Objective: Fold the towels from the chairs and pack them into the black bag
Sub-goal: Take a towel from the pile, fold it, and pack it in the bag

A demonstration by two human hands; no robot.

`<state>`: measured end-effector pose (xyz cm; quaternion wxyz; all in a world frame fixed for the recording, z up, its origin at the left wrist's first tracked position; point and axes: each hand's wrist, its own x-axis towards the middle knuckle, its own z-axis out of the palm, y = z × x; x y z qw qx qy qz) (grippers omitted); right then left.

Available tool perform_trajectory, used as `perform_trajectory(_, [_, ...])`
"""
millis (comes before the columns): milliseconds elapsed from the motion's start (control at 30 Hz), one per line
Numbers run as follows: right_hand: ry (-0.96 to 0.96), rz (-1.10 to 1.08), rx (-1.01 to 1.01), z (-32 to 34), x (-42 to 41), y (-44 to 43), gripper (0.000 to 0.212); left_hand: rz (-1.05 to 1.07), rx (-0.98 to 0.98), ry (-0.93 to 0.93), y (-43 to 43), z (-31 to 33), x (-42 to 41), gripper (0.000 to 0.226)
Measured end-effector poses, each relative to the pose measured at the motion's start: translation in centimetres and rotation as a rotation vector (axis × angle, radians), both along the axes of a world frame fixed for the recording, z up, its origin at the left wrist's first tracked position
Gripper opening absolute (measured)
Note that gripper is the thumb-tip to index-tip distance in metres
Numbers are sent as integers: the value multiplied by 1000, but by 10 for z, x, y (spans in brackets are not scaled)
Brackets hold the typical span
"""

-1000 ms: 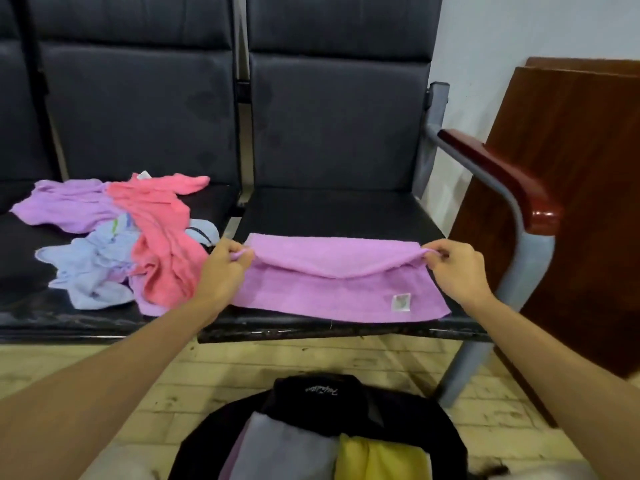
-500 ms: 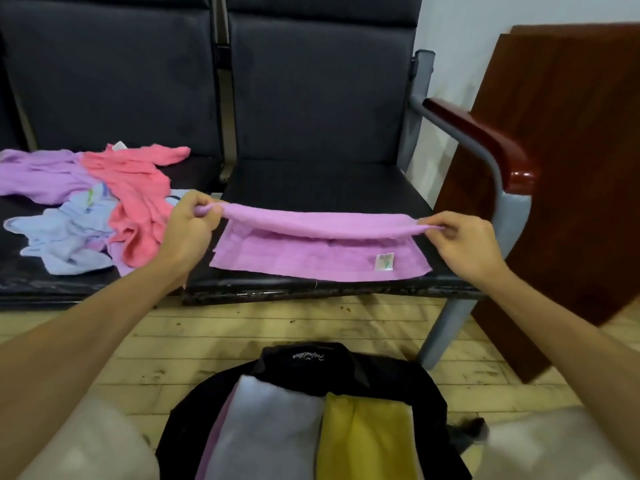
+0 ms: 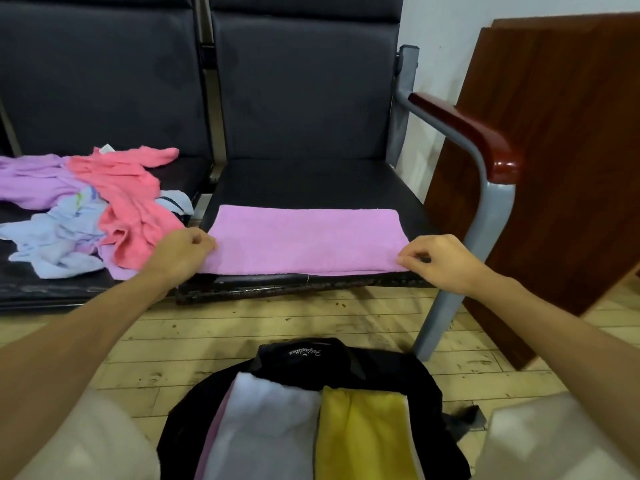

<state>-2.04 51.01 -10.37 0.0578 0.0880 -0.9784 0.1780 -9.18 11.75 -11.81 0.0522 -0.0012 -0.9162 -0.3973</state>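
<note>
Folded towel point(image 3: 304, 242) is lying on the right chair seat point(image 3: 311, 181). Loose towels point(image 3: 104, 209) are sitting left of that seat, and the bag point(image 3: 311, 410) is resting on the floor before it.

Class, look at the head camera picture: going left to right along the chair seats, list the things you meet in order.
Pale blue towel → coral towel → left hand → pink folded towel → right hand → red-brown armrest → wooden panel.
</note>
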Motion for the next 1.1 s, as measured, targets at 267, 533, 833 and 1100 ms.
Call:
perform_trajectory(267, [64,-332,-43,-17,-33,-15,20,125,-31,-40,10,-9,-20,38])
perform_trajectory(533, [-191,-675,102,-14,-54,-28,50,143,-113,-237,24,-7,-36,37])
perform_trajectory(833, [-177,-713,-1107,4,-55,-41,30,244,986,-304,34,15,-17,16])
perform_trajectory(1100, [-435,-717,-1317,8,-38,-35,14,282,1021,-487,19,16,-7,6])
